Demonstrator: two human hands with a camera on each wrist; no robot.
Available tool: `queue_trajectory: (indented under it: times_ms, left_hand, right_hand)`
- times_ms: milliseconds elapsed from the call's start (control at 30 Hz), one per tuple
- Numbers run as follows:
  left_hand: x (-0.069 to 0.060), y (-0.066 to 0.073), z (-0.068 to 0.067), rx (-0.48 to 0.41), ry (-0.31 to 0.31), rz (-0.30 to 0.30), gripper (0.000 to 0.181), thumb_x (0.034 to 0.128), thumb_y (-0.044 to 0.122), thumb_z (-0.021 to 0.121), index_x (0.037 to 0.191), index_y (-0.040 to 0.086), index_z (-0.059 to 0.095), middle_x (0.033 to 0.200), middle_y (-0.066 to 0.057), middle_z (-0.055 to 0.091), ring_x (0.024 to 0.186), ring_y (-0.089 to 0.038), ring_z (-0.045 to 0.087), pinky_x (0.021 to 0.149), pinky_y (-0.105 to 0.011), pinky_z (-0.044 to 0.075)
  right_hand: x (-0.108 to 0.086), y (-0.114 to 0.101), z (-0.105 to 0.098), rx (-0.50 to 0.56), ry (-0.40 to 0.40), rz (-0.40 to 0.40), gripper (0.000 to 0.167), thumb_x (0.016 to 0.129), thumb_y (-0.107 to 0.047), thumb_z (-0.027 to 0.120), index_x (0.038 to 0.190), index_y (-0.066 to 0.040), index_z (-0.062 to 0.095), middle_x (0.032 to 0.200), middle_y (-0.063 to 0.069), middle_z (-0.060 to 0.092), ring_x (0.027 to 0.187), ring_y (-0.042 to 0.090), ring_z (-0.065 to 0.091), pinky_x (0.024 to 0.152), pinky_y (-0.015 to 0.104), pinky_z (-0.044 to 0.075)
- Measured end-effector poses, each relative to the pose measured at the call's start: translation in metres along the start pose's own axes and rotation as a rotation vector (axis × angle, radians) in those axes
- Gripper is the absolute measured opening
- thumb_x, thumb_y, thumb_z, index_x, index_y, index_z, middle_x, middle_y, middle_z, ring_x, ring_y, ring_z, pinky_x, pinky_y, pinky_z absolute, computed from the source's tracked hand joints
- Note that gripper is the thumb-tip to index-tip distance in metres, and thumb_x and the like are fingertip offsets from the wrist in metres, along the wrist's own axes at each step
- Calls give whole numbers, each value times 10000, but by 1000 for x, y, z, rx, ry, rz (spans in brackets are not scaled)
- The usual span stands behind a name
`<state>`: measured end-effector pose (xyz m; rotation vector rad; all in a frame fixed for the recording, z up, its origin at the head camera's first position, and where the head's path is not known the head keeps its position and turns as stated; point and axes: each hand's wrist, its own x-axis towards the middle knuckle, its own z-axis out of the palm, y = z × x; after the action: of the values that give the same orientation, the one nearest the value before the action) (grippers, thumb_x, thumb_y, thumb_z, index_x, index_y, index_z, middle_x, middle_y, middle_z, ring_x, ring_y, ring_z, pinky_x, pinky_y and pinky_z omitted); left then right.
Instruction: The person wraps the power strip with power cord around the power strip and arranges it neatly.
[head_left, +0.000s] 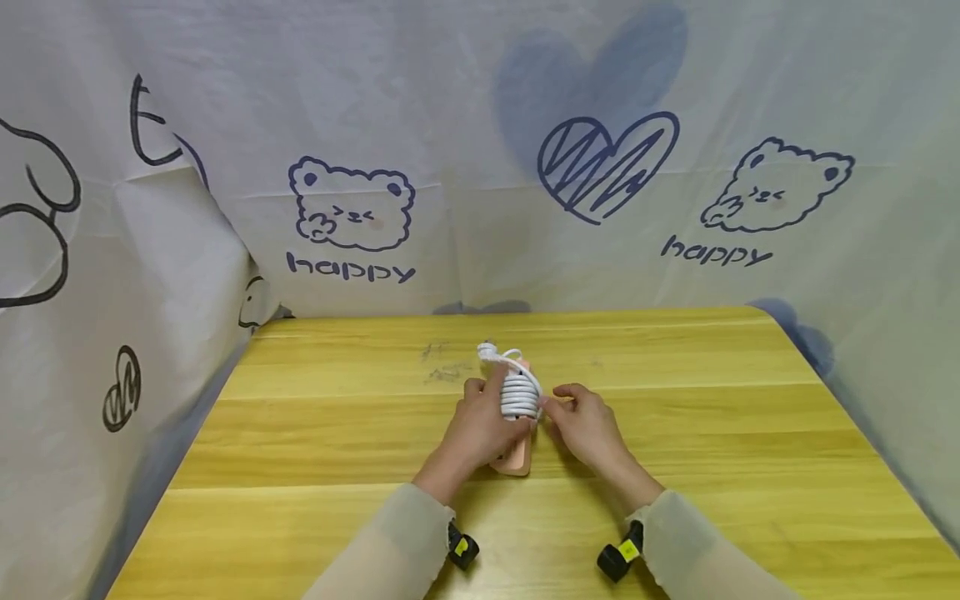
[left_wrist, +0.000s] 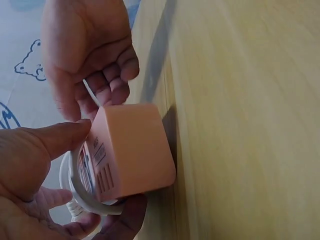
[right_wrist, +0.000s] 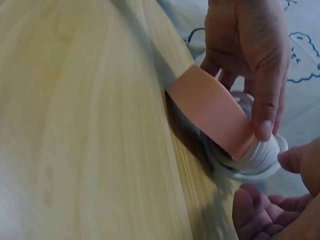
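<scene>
A pink power strip (head_left: pixel 516 461) stands over the middle of the table, its white cord (head_left: pixel 519 395) wound round it in several turns. The plug end (head_left: pixel 486 352) sticks out at the far left of the coil. My left hand (head_left: pixel 480 423) grips the strip and its coil from the left, thumb on the near side. On the right side, my right hand (head_left: pixel 588 425) has its thumb and fingers at the outer turn of cord and pinches it. Slots and small print show on the strip (left_wrist: pixel 140 150) in the left wrist view; the right wrist view shows its plain side (right_wrist: pixel 210 110).
The wooden table (head_left: pixel 300 433) lies under both hands. A white cloth (head_left: pixel 465 150) with drawn bears and hearts hangs behind and along the sides. Dark wrist cameras (head_left: pixel 463 547) are strapped below the sleeves.
</scene>
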<state>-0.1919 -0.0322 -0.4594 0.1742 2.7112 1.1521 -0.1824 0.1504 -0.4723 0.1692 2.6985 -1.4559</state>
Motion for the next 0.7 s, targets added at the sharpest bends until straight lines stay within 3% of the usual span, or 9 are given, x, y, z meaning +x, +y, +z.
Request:
queue_trajectory:
  times_ms: [133,200,300,467,567,700]
  left_hand:
    - [-4,2,2,8,38,-22,979,898,387,846,1672,177,285,1513,-225,442,1221,-424,554,848,-502,551]
    - [-5,1,2,2,41,-13,966,898,402,849,1649,104,320,1501,-231,453,1217,-407,556,868,-502,547]
    - [-6,-3,1,-25,36,11,931,905,398,847,1615,36,365,1458,-257,489,1196,-380,565,893,-492,549]
    - [-7,-12,-1,-145,-62,64,926,943,295,803,1668,75,271,1422,-283,569,1097,-321,632,804,-408,579]
    - [-7,-13,0,-177,-115,66,946,959,237,782,1692,106,199,1437,-280,578,1036,-294,663,733,-349,579]
    - [-7,-12,1,-140,-104,50,962,943,172,802,1692,113,202,1449,-288,557,1052,-307,645,745,-367,576]
  right_hand:
    - [7,1,3,32,-2,-26,474,1047,-253,660,1448,-8,596,1062,153,745,737,221,683,633,287,519]
    - [10,0,6,60,-22,-37,430,1050,-214,651,1426,-7,617,1040,154,735,699,237,682,603,291,523]
    - [14,0,8,38,-7,-80,338,1036,-185,667,1324,-8,688,1023,129,730,776,217,677,670,293,528]
    - [17,0,8,-41,91,-168,215,980,-99,719,1183,-41,759,1043,110,752,944,246,696,823,374,552]
    - [18,1,8,-95,133,-255,211,957,-49,730,1163,-45,775,1064,121,755,937,273,712,825,428,576]
    - [16,6,8,-222,173,-413,237,943,-26,747,1178,-47,776,1090,117,734,898,245,692,788,431,580]
